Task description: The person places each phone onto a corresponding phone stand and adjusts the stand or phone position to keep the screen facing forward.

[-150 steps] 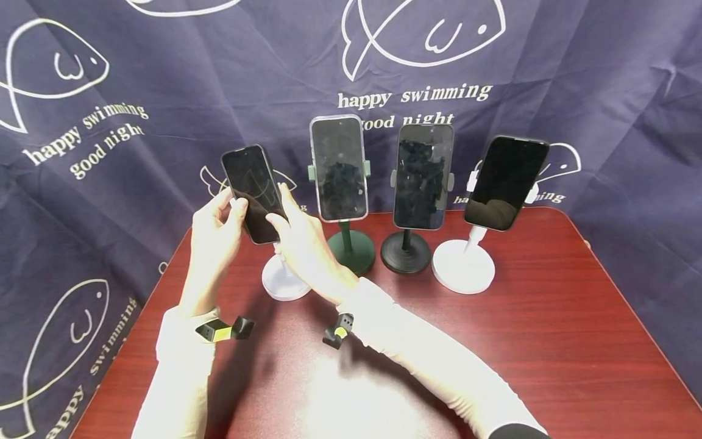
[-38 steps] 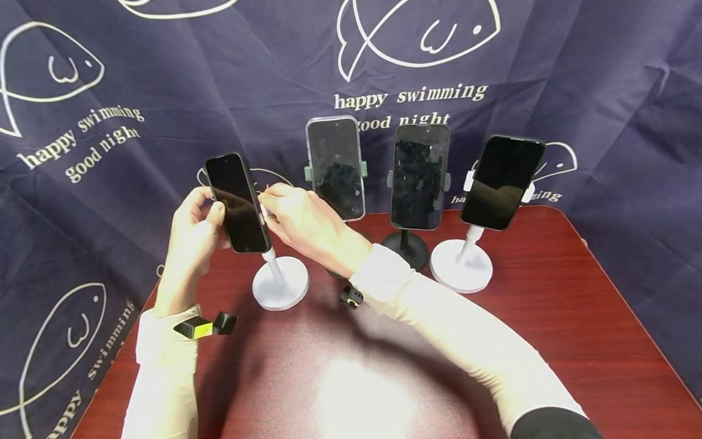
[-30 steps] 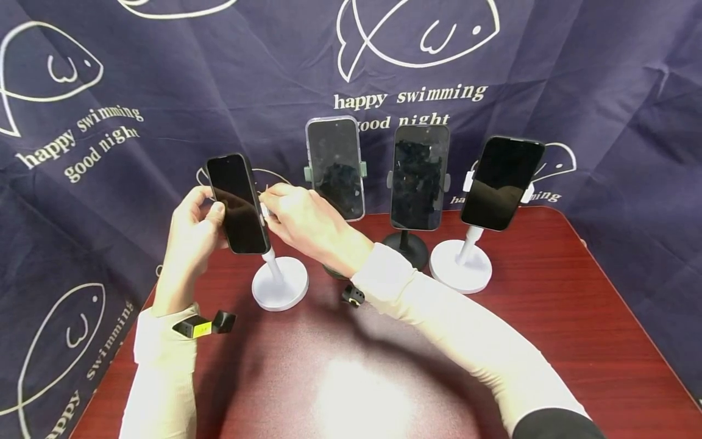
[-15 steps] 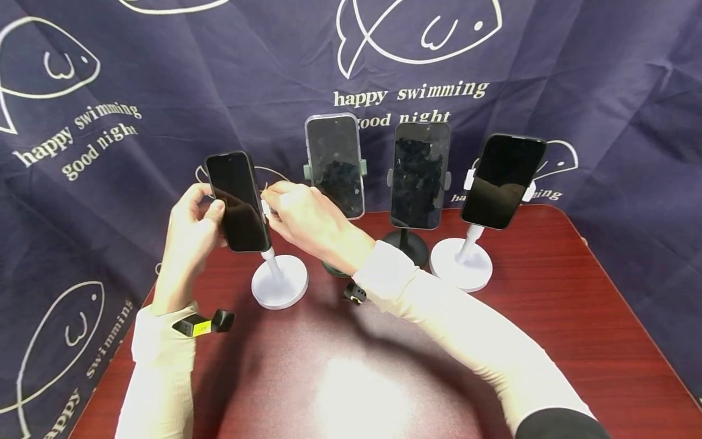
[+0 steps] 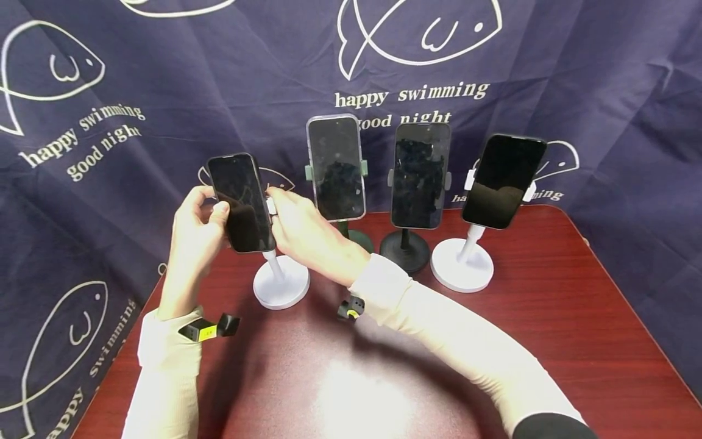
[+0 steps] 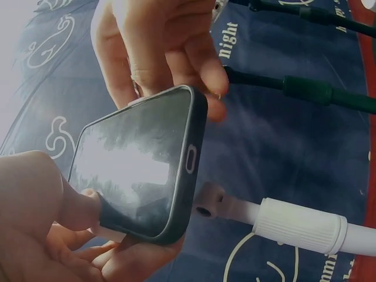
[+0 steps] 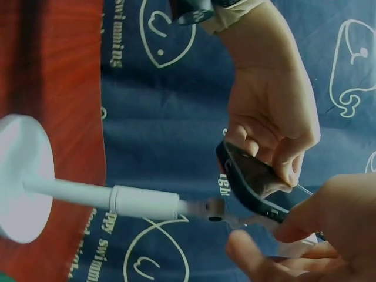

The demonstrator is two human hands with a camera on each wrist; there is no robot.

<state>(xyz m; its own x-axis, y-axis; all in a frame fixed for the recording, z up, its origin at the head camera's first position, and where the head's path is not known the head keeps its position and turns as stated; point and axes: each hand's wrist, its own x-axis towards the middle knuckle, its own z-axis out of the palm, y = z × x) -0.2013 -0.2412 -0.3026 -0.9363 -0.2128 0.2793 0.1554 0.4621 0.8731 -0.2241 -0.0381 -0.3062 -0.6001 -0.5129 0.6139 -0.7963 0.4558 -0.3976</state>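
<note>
A black-cased phone [image 5: 241, 201] sits tilted on a white phone stand [image 5: 281, 283] at the left of the table. My left hand [image 5: 200, 235] grips the phone's left edge, thumb on the front and fingers behind. At the opposite edge, my right hand [image 5: 307, 228] holds the white side clamp [image 5: 271, 205], with its fingers partly behind the phone. In the left wrist view, the phone's charging port [image 6: 191, 158] faces the stand's ribbed white stem [image 6: 299, 226]. The right wrist view shows right-hand fingers around the clamp beside the phone's edge.
To the right stand a green stand [image 5: 359, 239], a black stand [image 5: 404, 253] and another white stand [image 5: 462, 268], each bearing a phone. All are on a reddish-brown table [image 5: 548, 341]. A dark blue printed cloth [image 5: 263, 79] hangs behind.
Five seconds ago my right thumb lay on the phone's front; now that hand is at the right side clamp. Since half a second ago its fingers have shifted slightly and the phone has turned a little.
</note>
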